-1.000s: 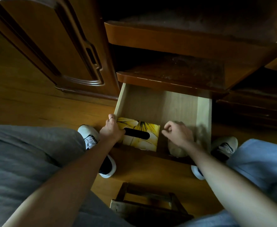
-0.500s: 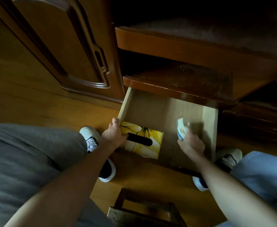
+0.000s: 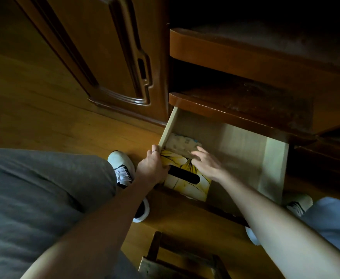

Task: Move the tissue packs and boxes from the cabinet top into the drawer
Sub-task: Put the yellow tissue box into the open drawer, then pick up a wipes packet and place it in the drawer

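arranging things inside the open drawer (image 3: pixel 273 164), the left hand (image 3: pixel 152 168) is gripping the yellow tissue box (image 3: pixel 187 178) at the front left corner, fingers clamped on its edge. the right hand (image 3: pixel 205 164), fingers spread apart, is resting over a soft tissue pack (image 3: pixel 182 142) just behind. next, i think, comes pressing both flat, then fetching more.

no readable text, labels or numbers
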The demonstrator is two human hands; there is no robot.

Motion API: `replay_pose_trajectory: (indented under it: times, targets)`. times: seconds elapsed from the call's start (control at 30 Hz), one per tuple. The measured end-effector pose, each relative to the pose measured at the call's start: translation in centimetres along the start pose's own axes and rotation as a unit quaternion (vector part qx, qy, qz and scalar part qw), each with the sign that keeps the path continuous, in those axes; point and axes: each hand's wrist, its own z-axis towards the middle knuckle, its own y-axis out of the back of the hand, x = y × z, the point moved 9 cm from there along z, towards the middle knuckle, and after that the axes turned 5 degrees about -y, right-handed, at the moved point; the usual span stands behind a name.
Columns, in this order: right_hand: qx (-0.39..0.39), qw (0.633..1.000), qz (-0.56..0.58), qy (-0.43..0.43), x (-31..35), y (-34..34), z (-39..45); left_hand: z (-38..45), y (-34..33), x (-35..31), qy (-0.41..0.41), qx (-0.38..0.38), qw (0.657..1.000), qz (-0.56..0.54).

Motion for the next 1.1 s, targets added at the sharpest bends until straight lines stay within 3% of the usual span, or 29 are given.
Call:
replay_pose_trajectory:
  times: [0.2, 0.27, 0.33, 0.5, 0.63, 0.73, 0.8, 0.93, 1.1]
  targets:
    - [-0.014, 0.997, 0.065, 0.040, -0.6, 0.7, -3.3, -0.3, 0.1, -0.3, 0.019, 0.055, 0.998, -0.013]
    - [-0.001, 0.998, 0.052, 0.041, -0.6, 1.5, -5.0, -0.9, 0.8, -0.8, 0.035, 0.089, 0.995, -0.014]
    - [-0.004, 0.998, 0.036, 0.042, -0.6, 3.3, -6.9, -1.4, 3.0, -2.4, 0.022, 0.076, 0.997, -0.007]
    - [-0.166, 0.983, 0.026, 0.078, 0.8, 15.4, -14.9, -3.2, 15.5, -14.5, -0.178, -0.063, 0.981, 0.036]
    - [-0.327, 0.933, 0.030, 0.150, 4.3, 27.3, -24.4, -7.9, 28.9, -25.4, -0.359, -0.252, 0.897, 0.056]
    - [-0.434, 0.876, 0.034, 0.209, 7.2, 35.0, -31.6, -11.4, 37.2, -31.8, -0.431, -0.361, 0.826, 0.046]
    - [-0.492, 0.840, 0.019, 0.229, 8.7, 39.1, -35.0, -12.5, 41.1, -35.2, -0.452, -0.400, 0.797, 0.041]
    - [-0.538, 0.818, -0.023, 0.203, 10.0, 46.0, -36.3, -9.8, 45.5, -40.0, -0.433, -0.400, 0.806, 0.044]
    - [-0.491, 0.859, -0.108, 0.094, 9.7, 51.1, -31.7, -2.0, 46.4, -43.5, -0.370, -0.335, 0.865, 0.050]
